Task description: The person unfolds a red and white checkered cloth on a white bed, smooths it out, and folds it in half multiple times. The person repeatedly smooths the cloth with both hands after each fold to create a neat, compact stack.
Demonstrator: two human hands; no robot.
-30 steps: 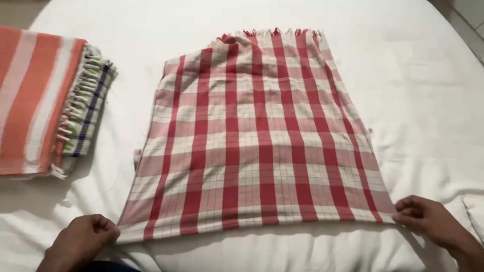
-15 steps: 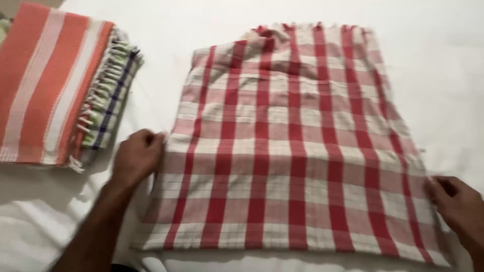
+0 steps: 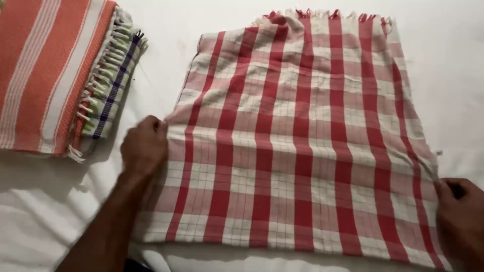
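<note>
Red checked cloth [image 3: 302, 136], flat on white bed sheet [image 3: 454, 60], long axis running away from me, between my hands. Left hand [image 3: 144, 147] curled, pinching its left edge midway; right hand [image 3: 461, 214] pinching its near right edge.

Orange striped towel [image 3: 45, 70] cut off upper left; right hand [image 3: 461, 221] cropped lower right; left hand [image 3: 144, 148] fingertips hidden under checked cloth [image 3: 302, 136].

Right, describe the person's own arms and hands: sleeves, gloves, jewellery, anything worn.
Both hands are bare, with no gloves. The left hand shows no ring or wristband, and its forearm is uncovered down to the bottom edge of the picture, with no sleeve in view. The right hand is cut off at the corner; nothing worn shows on the visible part.
</note>
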